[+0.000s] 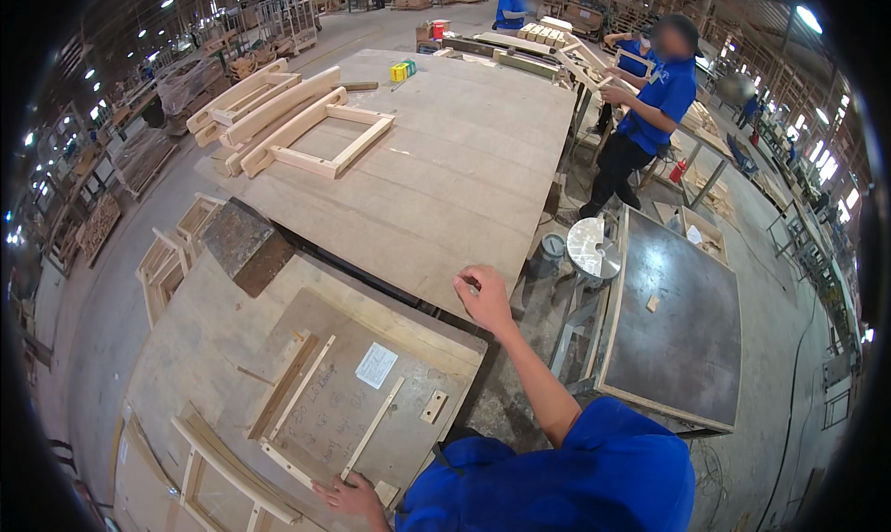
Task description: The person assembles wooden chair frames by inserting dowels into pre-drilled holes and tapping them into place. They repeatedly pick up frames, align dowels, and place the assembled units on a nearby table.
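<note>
Low on the near workbench, my left hand [350,497] lies with its fingers spread. Its fingertips rest by the lower ends of thin wooden strips [374,427] fixed on a brown board [323,384] with handwriting and a white paper label [376,365]. My right arm reaches forward over the gap between the tables. Above the near edge of the large far table [445,207], my right hand [483,295] is closed, its fingers curled; whatever it may hold is too small to make out. A small wooden block [433,406] with two holes sits at the board's right side.
Assembled wooden frames [320,142] lie at the far table's left, near a yellow-green box [403,70]. A curved wooden frame [232,472] is at lower left. To the right stand a dark-topped table [677,309] and a round metal disc [594,249]. A co-worker [650,105] holds a frame.
</note>
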